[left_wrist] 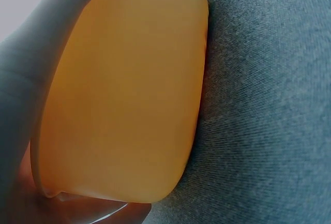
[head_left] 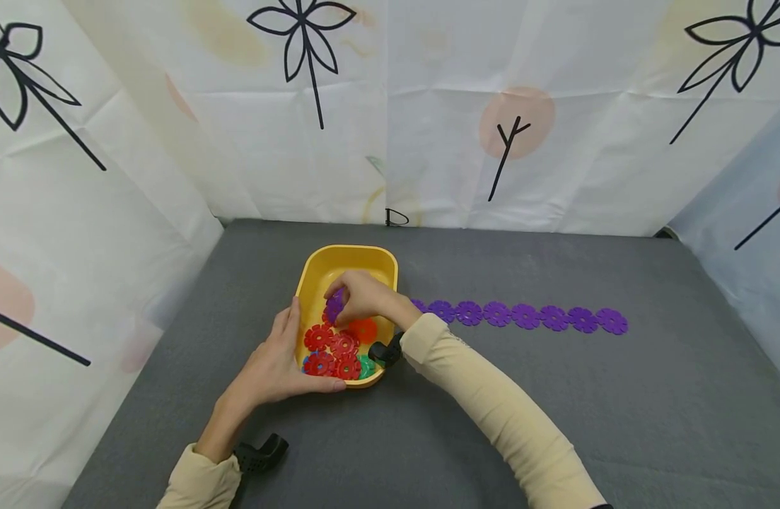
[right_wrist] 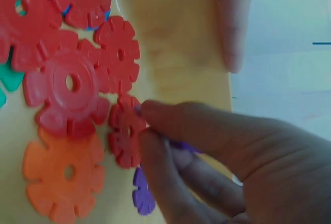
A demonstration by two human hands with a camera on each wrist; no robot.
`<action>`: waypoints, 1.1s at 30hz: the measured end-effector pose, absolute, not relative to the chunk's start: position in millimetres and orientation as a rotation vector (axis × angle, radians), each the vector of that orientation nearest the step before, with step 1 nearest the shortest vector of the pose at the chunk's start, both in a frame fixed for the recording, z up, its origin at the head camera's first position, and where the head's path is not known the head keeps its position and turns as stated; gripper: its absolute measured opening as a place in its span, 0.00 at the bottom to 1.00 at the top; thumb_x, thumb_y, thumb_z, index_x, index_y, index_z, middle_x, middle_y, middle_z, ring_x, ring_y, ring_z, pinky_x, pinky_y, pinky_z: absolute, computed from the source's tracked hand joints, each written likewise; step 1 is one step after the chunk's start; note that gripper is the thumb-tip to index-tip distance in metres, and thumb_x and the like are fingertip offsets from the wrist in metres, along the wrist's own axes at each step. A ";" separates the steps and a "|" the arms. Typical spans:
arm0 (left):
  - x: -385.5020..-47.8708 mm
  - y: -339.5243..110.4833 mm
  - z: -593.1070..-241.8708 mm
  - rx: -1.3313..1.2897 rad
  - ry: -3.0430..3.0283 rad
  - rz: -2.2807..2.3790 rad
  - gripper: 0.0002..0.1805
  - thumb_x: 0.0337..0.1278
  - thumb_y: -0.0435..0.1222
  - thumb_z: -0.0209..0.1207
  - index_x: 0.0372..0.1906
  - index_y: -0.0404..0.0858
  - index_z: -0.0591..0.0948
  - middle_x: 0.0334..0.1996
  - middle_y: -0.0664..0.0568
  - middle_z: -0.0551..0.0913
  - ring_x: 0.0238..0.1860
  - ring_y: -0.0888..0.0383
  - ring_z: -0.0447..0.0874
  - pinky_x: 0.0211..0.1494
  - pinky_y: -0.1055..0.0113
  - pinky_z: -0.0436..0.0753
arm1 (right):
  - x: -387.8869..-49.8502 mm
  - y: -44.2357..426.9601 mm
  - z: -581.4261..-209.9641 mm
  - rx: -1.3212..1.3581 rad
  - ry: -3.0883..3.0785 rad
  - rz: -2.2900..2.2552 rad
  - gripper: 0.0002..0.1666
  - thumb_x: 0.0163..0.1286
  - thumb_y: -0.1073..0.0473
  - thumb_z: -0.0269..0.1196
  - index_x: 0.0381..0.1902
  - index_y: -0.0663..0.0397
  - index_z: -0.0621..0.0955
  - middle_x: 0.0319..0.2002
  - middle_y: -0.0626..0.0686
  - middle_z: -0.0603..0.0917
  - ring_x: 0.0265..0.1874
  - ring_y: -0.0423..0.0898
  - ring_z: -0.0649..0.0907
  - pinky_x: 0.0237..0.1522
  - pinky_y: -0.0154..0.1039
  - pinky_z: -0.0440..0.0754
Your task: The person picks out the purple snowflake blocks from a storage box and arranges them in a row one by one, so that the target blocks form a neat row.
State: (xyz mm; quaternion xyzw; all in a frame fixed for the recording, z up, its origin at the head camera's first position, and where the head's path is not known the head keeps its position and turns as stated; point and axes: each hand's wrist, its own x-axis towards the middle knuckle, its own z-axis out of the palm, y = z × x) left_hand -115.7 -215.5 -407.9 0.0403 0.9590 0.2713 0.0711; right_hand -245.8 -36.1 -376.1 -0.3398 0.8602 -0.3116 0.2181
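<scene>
My left hand [head_left: 269, 360] grips the yellow plastic tray [head_left: 348, 258] at its front left corner, thumb along the front rim and fingers up the left side. Inside the tray, my right hand [head_left: 364, 297] pinches a purple flower-shaped disc [head_left: 334, 305] between thumb and fingertips. Most of that disc is hidden by the fingers in the right wrist view. Around it lie several red flower discs [right_wrist: 67, 84], an orange disc [right_wrist: 67, 172] and part of a green one [head_left: 366, 366]. Another purple disc [right_wrist: 144, 190] shows below the fingertips in the right wrist view.
A row of joined purple flower discs [head_left: 525, 316] stretches rightward across the grey tabletop [head_left: 491, 396], its left end hidden behind the right forearm. White patterned cloth [head_left: 440, 162] hangs behind the table and at both sides.
</scene>
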 end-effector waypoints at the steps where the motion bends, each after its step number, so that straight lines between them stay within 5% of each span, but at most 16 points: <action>1: -115.7 -215.5 -407.6 0.119 2.881 0.815 0.80 0.35 0.68 0.73 0.83 0.38 0.36 0.77 0.38 0.52 0.61 0.37 0.77 0.57 0.42 0.85 | -246.2 -34.6 -375.1 -0.937 2.367 -0.885 0.29 0.58 0.63 0.77 0.58 0.60 0.85 0.22 0.50 0.76 0.19 0.39 0.69 0.22 0.27 0.68; 10: -115.4 -214.6 -406.8 0.121 2.875 0.815 0.81 0.34 0.69 0.73 0.83 0.38 0.35 0.77 0.38 0.52 0.61 0.37 0.76 0.56 0.42 0.85 | -242.3 -20.6 -366.1 -0.902 2.288 -1.084 0.32 0.60 0.61 0.77 0.63 0.57 0.82 0.25 0.50 0.83 0.27 0.41 0.78 0.32 0.29 0.83; 18: -115.1 -214.6 -407.2 0.111 2.881 0.808 0.81 0.34 0.69 0.73 0.83 0.39 0.35 0.78 0.38 0.51 0.62 0.35 0.76 0.58 0.40 0.84 | -239.3 -1.9 -364.3 -0.931 2.273 -1.205 0.32 0.59 0.60 0.77 0.61 0.58 0.83 0.22 0.48 0.77 0.22 0.40 0.73 0.27 0.29 0.75; 26: -116.2 -214.4 -405.1 0.096 2.864 0.802 0.82 0.33 0.71 0.73 0.83 0.40 0.33 0.78 0.38 0.50 0.64 0.34 0.74 0.60 0.39 0.83 | -232.2 30.1 -364.5 -0.851 2.317 -1.313 0.31 0.58 0.57 0.78 0.60 0.56 0.84 0.31 0.53 0.88 0.29 0.41 0.85 0.39 0.35 0.88; 33: -116.3 -213.8 -405.8 0.068 2.863 0.804 0.83 0.32 0.71 0.73 0.83 0.40 0.34 0.78 0.38 0.50 0.65 0.34 0.73 0.60 0.40 0.83 | -227.6 67.2 -367.4 -0.775 2.379 -1.364 0.30 0.60 0.58 0.77 0.61 0.54 0.84 0.33 0.54 0.86 0.35 0.44 0.87 0.45 0.39 0.89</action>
